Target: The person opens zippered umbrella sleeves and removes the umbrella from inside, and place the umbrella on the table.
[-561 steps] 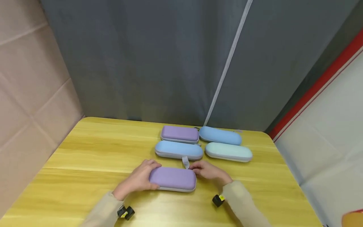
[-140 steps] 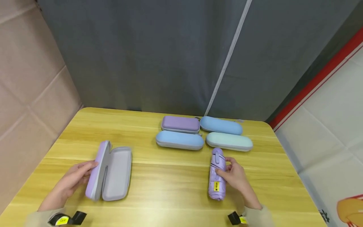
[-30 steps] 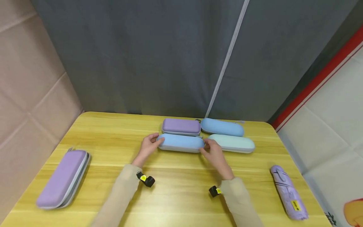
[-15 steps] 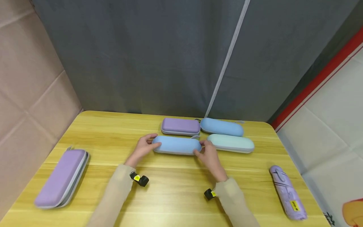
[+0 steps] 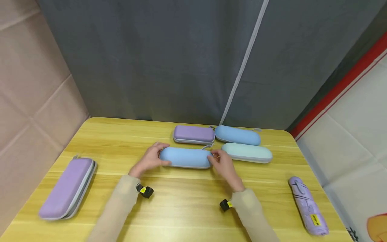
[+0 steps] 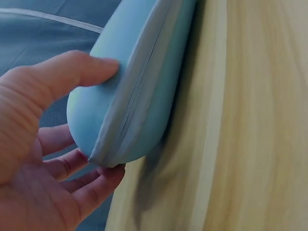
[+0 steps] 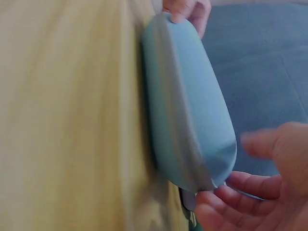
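Note:
A long blue zippered hard case (image 5: 185, 158) lies across the middle of the wooden table. My left hand (image 5: 148, 158) grips its left end; in the left wrist view the thumb presses the lid of the case (image 6: 91, 118) while the fingers curl under the tip. At the opposite end is my right hand (image 5: 224, 165). Seen from the right wrist, that hand's fingertips (image 7: 211, 202) touch the tip of the case, and its blurred thumb (image 7: 260, 143) stands off the lid. The zipper runs closed along the visible side. A thin strap loop (image 5: 207, 147) sticks out behind.
Behind lie a purple case (image 5: 194, 133), another blue case (image 5: 237, 135) and a mint case (image 5: 247, 152). A larger purple case (image 5: 67, 188), its zipper partly parted, rests at left. A folded purple umbrella (image 5: 306, 205) lies near the table's right edge.
The blue case has come slightly left and toward me from the row, with both hands on it. Earlier, the purple case lay open and the umbrella was in the right hand; both now lie aside.

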Available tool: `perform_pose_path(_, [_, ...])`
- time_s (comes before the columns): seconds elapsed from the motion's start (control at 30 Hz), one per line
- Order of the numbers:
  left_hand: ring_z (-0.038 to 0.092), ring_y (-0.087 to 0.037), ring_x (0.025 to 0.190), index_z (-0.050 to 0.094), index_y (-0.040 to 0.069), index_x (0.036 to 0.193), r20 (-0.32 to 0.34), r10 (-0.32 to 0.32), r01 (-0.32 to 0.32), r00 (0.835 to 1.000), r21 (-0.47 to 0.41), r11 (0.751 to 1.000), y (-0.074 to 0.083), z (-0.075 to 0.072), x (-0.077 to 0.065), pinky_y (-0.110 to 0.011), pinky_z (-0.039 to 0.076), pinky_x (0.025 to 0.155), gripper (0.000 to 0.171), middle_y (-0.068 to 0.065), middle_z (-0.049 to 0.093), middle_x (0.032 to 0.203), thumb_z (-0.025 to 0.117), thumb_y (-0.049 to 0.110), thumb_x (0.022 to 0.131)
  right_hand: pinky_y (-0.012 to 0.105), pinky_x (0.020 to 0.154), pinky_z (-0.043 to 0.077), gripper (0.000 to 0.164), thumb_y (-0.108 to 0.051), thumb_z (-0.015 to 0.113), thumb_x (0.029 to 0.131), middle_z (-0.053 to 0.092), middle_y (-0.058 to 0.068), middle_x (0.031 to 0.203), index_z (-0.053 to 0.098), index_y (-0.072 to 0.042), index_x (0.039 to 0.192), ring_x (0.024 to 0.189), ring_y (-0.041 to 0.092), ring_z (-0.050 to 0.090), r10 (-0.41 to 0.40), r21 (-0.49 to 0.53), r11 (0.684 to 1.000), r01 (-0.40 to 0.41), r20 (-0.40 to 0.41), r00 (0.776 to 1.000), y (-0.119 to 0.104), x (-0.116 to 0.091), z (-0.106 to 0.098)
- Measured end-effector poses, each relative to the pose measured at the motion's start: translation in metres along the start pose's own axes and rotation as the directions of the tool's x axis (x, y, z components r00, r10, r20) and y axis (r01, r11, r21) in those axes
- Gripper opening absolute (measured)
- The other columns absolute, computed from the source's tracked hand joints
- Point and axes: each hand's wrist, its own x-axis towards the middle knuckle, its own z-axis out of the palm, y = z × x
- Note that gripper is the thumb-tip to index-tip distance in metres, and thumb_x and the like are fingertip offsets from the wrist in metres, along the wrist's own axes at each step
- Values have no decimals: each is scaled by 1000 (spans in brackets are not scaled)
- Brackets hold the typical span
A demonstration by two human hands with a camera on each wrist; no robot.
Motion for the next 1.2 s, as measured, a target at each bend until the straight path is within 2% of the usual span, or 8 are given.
perform_pose_path(0.1, [53, -33, 105, 55, -7, 122, 11, 53, -53, 999, 50, 997, 0, -2, 0, -46, 45, 91, 66, -18, 52, 118, 84, 13, 65, 35, 67, 49, 16, -8, 61, 89, 64, 11, 83, 67, 3, 98, 73, 22, 58, -1, -22, 1000, 2, 48, 999, 1, 12, -3])
perform_pose_path(0.17, [53, -33, 105, 56, -7, 120, 15, 81, -82, 997, 72, 994, -1, -2, 0, -46, 45, 91, 65, -17, 53, 117, 84, 13, 65, 37, 70, 50, 18, -6, 57, 91, 67, 14, 91, 68, 3, 101, 79, 24, 60, -24, -45, 999, 29, 121, 992, 2, 22, -4])
perform_pose_path(0.3, [54, -32, 107, 56, -6, 120, 14, 124, -125, 992, 113, 986, -3, -1, 0, -45, 45, 92, 66, -16, 54, 119, 85, 14, 64, 33, 72, 48, 23, -3, 50, 93, 66, 17, 101, 66, 5, 107, 82, 23, 58, -71, -55, 994, 91, 298, 952, 6, 44, -4])
perform_pose_path(0.47, [54, -31, 107, 56, -3, 121, 3, 152, -151, 988, 129, 980, -2, 2, -2, -45, 46, 92, 67, -14, 55, 119, 85, 16, 63, 24, 59, 37, 22, 2, 46, 92, 57, 9, 74, 66, 7, 99, 61, 14, 43, -110, -18, 991, 134, 471, 875, 9, 62, -10])
perform_pose_path(0.6, [54, -32, 108, 56, -3, 122, -8, 159, -157, 987, 124, 980, -1, 3, -4, -45, 45, 93, 69, -14, 55, 119, 86, 16, 63, 23, 55, 32, 18, 1, 49, 91, 43, -1, 60, 67, 3, 90, 55, 10, 37, -96, -33, 991, 133, 527, 844, 9, 67, -15])
perform_pose_path(0.8, [53, -32, 110, 55, -3, 123, -7, 163, -161, 987, 119, 980, -4, 2, -5, -45, 45, 94, 70, -15, 55, 121, 86, 15, 63, 23, 58, 37, 15, 0, 54, 91, 58, 3, 70, 69, 2, 88, 62, 12, 44, -100, -58, 987, 151, 510, 854, 8, 67, -16])
perform_pose_path(1.0, [53, -34, 110, 54, -4, 123, 12, 184, -184, 983, 137, 973, -6, 1, -4, -47, 44, 93, 70, -16, 54, 121, 86, 14, 63, 26, 65, 46, 7, -1, 61, 87, 65, 5, 78, 68, -2, 84, 70, 14, 52, -203, -75, 963, 258, 425, 882, 12, 64, -13])
perform_pose_path(1.2, [53, -32, 109, 55, -3, 121, 19, 193, -194, 981, 157, 968, -4, 1, -3, -46, 44, 94, 71, -15, 55, 119, 86, 15, 60, 27, 63, 48, 8, -2, 63, 87, 65, 3, 77, 67, -5, 81, 68, 12, 52, -278, -152, 927, 344, 341, 898, 15, 56, -11])
